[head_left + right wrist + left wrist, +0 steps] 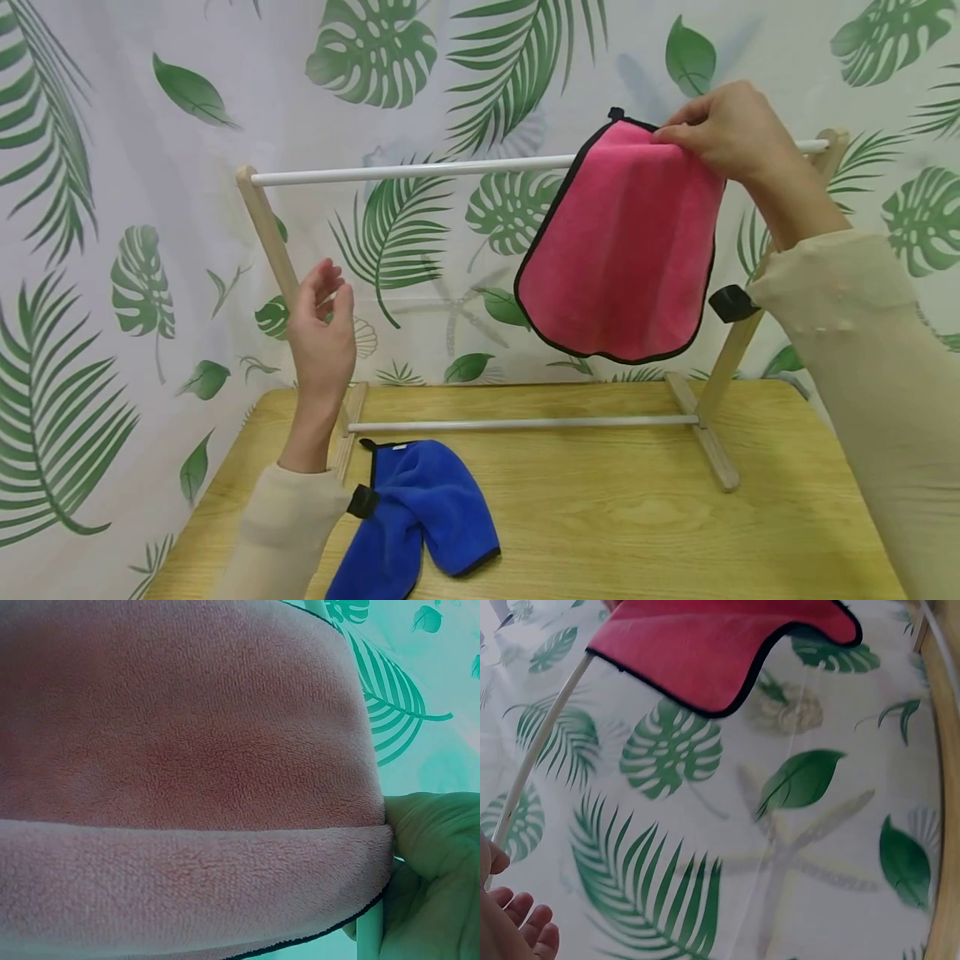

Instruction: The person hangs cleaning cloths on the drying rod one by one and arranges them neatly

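My right hand (pixel 738 133) pinches the upper edge of a pink towel (pixel 622 250) between thumb and fingers. This towel has black edging and a small black loop at its top left corner. It hangs down across the right part of the white upper rod (pixel 420 169) and hides a stretch of it. In the right wrist view the pink cloth (pixel 187 750) fills most of the picture, with a fold along its lower part. My left hand (pixel 322 333) is raised by the rack's left post, fingers relaxed, holding nothing.
A blue towel (pixel 450 500) with black edging lies crumpled on the wooden table (pixel 600 517), front left. The rack's wooden posts and feet (pixel 705 433) stand on the table, joined by a lower white rod (pixel 525 424). A leaf-patterned cloth (pixel 187 333) hangs behind.
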The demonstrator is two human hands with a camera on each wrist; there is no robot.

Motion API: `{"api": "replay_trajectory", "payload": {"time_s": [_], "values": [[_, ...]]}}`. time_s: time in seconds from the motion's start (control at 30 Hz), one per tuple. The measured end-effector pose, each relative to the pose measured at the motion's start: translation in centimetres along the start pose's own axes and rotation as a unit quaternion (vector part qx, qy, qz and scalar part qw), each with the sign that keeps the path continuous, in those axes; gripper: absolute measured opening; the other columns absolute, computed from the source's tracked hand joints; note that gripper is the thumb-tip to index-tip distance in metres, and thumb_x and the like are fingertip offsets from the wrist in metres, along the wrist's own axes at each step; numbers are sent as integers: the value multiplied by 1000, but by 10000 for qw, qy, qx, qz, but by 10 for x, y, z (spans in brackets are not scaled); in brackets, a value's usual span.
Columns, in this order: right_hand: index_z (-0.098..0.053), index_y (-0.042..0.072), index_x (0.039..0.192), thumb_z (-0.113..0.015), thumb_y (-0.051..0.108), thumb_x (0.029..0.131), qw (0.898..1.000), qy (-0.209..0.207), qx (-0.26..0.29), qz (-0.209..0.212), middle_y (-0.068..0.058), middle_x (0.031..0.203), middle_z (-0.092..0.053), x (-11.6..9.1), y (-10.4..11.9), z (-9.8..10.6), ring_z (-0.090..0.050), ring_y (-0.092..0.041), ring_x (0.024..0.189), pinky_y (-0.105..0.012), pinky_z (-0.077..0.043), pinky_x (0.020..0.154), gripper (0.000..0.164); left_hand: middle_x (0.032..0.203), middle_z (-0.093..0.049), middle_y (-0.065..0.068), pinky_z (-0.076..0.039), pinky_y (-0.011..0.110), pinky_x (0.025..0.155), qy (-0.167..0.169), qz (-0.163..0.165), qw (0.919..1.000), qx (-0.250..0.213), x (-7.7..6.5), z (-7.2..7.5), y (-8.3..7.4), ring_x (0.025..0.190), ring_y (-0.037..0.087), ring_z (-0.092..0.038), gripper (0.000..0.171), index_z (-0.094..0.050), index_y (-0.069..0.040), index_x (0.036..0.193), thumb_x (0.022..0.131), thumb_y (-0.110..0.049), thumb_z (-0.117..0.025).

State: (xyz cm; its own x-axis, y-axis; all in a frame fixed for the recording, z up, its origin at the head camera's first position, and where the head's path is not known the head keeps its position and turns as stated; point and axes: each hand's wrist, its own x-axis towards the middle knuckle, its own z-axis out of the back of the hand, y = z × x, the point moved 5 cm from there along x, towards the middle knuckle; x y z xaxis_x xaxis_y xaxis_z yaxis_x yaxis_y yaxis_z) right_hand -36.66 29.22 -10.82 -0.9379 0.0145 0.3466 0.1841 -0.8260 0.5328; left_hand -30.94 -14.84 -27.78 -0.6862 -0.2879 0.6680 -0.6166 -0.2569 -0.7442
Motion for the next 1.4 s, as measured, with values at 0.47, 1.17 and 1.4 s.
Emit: {"api": "replay_trajectory", "payload": {"time_s": [0.47, 1.17, 1.4], "values": [[-68, -6, 130, -59, 28, 106, 9999, -117, -53, 48, -18, 107, -60, -2, 1, -3, -55, -16, 75, -18, -48, 55, 43, 130, -64, 18, -51, 47, 98, 1184, 132, 9918, -456, -51, -74, 12, 121, 31, -61, 36, -59, 5, 138, 103, -5, -61], [-68, -5, 129, -59, 29, 106, 9998, -165, 5, 106, -18, 109, -60, -4, -1, -2, -55, -15, 74, -17, -48, 56, 43, 129, -66, 21, -52, 47, 99, 1911, 1101, 9719, -819, -105, -149, 38, 118, 34, -63, 38, -60, 6, 137, 105, -15, -62], [-68, -4, 131, -58, 29, 106, 9998, -164, -2, 105, -19, 112, -60, -3, -2, -3, -57, -16, 73, -17, -49, 56, 43, 131, -65, 24, -50, 50, 102, 2054, 1366, 9643, -967, -108, -165, 35, 119, 35, -63, 39, -60, 7, 137, 106, -16, -61]]}}
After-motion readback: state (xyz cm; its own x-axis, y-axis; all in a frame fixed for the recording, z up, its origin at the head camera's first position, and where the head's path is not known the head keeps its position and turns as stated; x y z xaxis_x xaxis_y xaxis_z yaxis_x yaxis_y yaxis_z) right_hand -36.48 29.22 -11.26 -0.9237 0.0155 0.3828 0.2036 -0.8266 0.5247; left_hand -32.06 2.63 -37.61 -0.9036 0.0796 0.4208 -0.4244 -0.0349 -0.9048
